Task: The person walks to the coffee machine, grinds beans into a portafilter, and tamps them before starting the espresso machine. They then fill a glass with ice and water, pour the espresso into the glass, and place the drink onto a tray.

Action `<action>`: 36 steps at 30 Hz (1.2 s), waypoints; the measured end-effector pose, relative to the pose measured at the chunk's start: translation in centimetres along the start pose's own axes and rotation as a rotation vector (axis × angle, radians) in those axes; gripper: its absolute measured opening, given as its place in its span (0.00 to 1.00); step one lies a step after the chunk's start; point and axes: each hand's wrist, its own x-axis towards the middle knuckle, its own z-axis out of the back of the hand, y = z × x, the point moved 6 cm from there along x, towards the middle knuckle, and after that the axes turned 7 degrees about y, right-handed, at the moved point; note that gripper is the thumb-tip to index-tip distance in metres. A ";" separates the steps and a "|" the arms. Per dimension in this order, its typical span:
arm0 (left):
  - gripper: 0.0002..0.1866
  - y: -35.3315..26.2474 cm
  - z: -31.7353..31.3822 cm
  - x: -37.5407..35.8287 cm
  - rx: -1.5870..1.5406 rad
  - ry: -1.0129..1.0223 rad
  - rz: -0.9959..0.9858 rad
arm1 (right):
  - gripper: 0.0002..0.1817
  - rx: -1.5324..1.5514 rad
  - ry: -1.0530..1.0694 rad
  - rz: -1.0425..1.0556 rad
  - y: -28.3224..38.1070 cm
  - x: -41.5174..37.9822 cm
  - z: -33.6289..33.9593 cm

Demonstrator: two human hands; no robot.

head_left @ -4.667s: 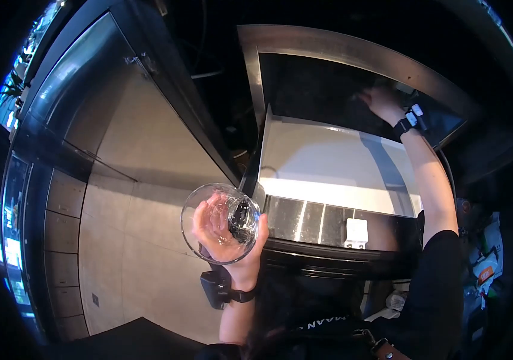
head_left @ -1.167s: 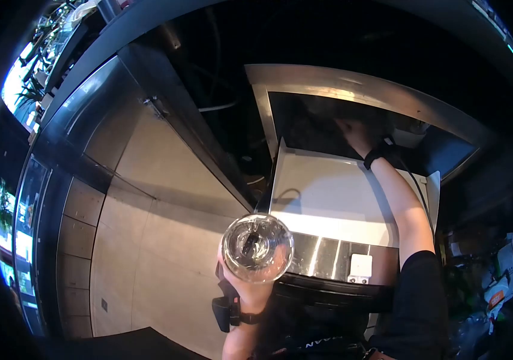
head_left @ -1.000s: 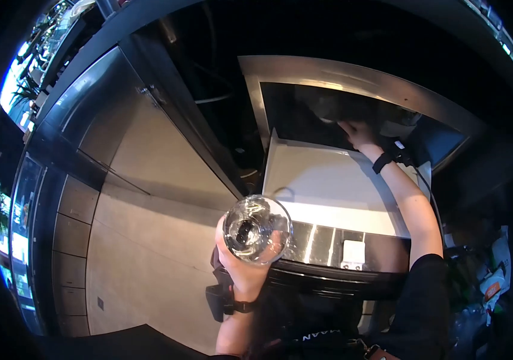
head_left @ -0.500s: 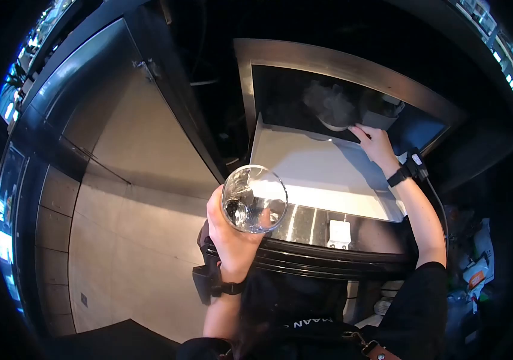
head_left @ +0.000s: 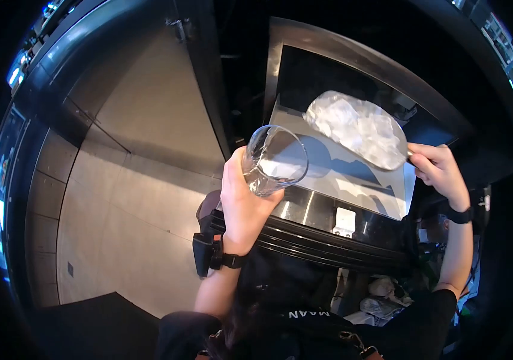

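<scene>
My left hand (head_left: 243,201) is wrapped around a clear drinking glass (head_left: 275,157), tilted so its mouth faces up and toward the bin. No ice shows inside the glass. In my right hand (head_left: 441,171) is the handle of an ice scoop (head_left: 382,163), closed between fingers and thumb. Large pieces of ice (head_left: 358,126) heap the scoop, slightly blurred. The loaded scoop is above the opening of the ice bin (head_left: 328,37), to the right of the glass and apart from it.
The bin's pale sloping panel (head_left: 352,186) lies below the scoop. A white latch plate (head_left: 345,222) sits on its dark front edge. To the left are a steel door (head_left: 148,96) and a tiled floor (head_left: 136,222). Plastic bags (head_left: 382,288) lie low at the right.
My right hand has come out of the dark bin toward me and to the right, bringing the scoop of ice into the light. The glass has moved slightly up and right and tilted.
</scene>
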 end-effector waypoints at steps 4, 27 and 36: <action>0.43 0.4 0.0 -0.4 -0.020 0.022 -0.006 | 0.13 -0.136 0.120 0.048 2.9 -0.3 -0.4; 0.43 0.3 0.5 -0.6 -0.024 0.004 -0.037 | 0.14 -0.637 0.189 0.250 10.2 1.0 0.1; 0.44 0.2 0.4 -0.5 -0.017 0.001 -0.029 | 0.14 -0.611 0.123 0.323 9.7 1.3 0.2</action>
